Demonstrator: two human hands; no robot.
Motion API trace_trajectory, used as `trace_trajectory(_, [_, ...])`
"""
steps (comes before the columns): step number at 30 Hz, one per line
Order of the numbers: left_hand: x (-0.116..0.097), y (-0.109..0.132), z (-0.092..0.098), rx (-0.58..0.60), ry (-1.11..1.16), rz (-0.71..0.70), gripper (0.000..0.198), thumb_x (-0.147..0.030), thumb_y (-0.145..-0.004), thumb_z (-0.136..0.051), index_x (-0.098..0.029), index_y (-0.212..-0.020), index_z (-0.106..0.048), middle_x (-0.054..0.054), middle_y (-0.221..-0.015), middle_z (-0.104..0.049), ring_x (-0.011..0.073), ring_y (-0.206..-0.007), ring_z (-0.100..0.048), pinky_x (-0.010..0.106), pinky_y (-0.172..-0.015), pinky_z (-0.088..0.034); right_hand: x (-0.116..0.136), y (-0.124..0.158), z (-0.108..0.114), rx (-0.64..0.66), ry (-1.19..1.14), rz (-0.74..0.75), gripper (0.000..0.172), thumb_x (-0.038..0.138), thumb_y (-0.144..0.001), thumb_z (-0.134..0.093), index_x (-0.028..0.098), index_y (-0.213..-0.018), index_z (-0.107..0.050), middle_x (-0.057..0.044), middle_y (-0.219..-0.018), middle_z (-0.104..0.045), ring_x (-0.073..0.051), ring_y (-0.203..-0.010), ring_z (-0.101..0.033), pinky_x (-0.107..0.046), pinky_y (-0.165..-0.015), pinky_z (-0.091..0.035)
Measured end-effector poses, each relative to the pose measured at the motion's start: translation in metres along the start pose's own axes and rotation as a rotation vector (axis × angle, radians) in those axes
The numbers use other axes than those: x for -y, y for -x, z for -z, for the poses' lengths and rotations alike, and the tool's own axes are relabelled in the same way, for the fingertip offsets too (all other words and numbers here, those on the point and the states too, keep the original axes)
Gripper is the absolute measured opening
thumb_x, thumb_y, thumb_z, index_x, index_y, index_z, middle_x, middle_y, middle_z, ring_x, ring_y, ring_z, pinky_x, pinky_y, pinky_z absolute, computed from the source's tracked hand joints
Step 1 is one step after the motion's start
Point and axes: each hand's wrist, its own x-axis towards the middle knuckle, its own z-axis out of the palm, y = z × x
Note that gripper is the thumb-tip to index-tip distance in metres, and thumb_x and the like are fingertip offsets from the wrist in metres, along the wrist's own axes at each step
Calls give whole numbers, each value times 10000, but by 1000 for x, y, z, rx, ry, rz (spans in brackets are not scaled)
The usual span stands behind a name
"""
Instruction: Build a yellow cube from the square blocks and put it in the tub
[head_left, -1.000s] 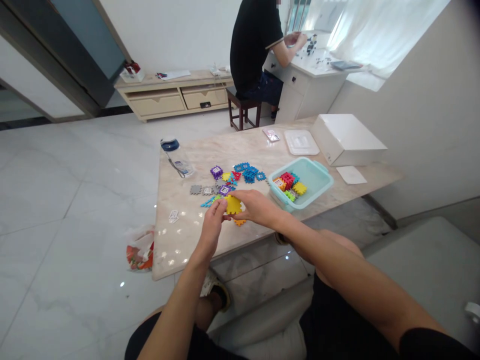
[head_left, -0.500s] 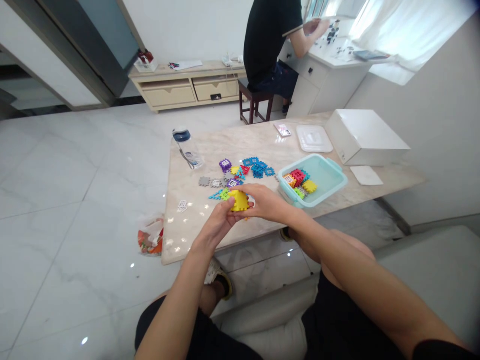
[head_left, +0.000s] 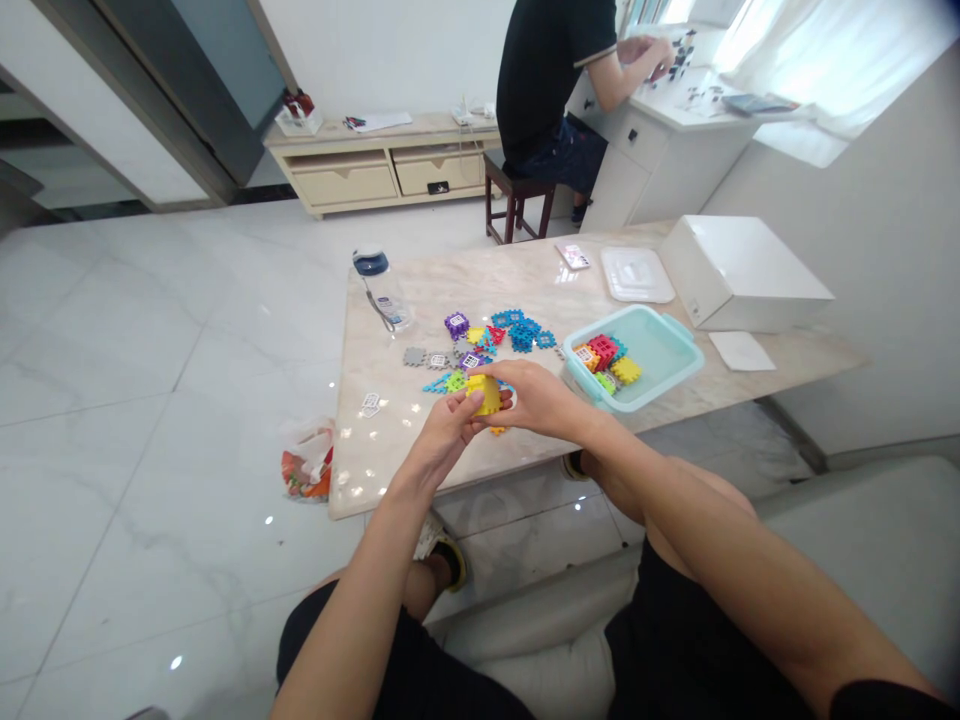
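Observation:
My left hand [head_left: 448, 422] and my right hand [head_left: 532, 397] meet over the near edge of a marble table [head_left: 390, 440], both closed around a yellow interlocking block piece [head_left: 485, 393]. An orange piece [head_left: 497, 431] lies just below them on the table. Beyond the hands is a scatter of loose blue, purple, grey and green puzzle pieces [head_left: 487, 340]. To the right stands a teal plastic tub [head_left: 660, 345] holding red, yellow, green and orange pieces.
A water bottle [head_left: 379, 290] lies at the table's far left. A clear lid [head_left: 636, 273], a white box [head_left: 742, 272], a paper sheet [head_left: 741, 351] and a phone [head_left: 574, 256] sit at the far right. Another person [head_left: 559, 90] sits at a white desk. A plastic bag [head_left: 307, 465] lies on the floor.
The view shifted so the table sits further right and up. Both hands stayed on the yellow piece, turning it; it now shows smaller between the fingers.

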Motion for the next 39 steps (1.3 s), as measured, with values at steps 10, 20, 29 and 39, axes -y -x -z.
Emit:
trace_trajectory(10, [0, -1, 2, 16, -82, 27, 606, -593, -743, -986, -97, -1064, -850, 167, -994, -846, 299, -976, -816, 332, -853, -628, -11, 3, -7, 1, 43, 70, 585, 266, -849, -917, 200, -1399, -726, -131, -1317, -798, -317, -1217, -750, -451, -1082, -561])
trace_trajectory(20, [1, -5, 7, -38, -32, -7, 538, -560, -781, -966, -96, -1029, -851, 186, -1058, -847, 282, -964, -812, 321, -838, -633, 2, 3, 0, -67, 51, 133, 635, 255, -900, -885, 222, -1490, -653, -138, -1386, -757, -309, -1291, -707, -470, -1102, -557])
trace_trajectory(29, [-7, 4, 4, 24, 18, -11, 549, -591, -798, -948, -99, -1021, -849, 176, -1003, -841, 287, -940, -812, 326, -812, -635, 8, -1, -1, -99, -15, 149, 636, 210, -841, -921, 245, -1435, -694, -111, -1283, -780, -291, -1201, -717, -472, -1065, -584])
trace_trajectory(39, [2, 0, 9, 28, -28, -11, 595, -596, -804, -937, -122, -1144, -822, 183, -1084, -837, 359, -1067, -813, 400, -880, -655, 10, 3, -4, -95, 13, 157, 597, 163, -847, -883, 259, -1408, -701, -97, -1234, -771, -290, -1155, -709, -469, -1025, -589])
